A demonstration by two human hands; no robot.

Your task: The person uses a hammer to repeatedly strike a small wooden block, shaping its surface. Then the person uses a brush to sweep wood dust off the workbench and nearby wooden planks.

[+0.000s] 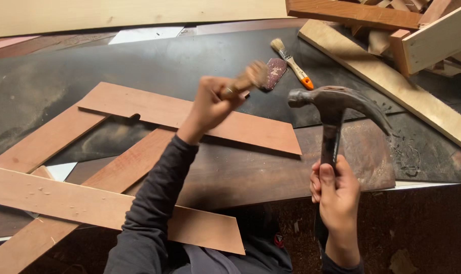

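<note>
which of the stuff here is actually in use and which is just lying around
In use:
- dark steel claw hammer, in the right hand
- blurred wooden-handled tool, in the left hand
- crossed reddish wooden boards below the hands

Lying about:
- small paintbrush with orange-tipped handle
- reddish oval sanding pad
- pale timber offcuts, top right

I see no packages, labels, signs or screens anywhere around me, only bare wood and tools on the workbench.
</note>
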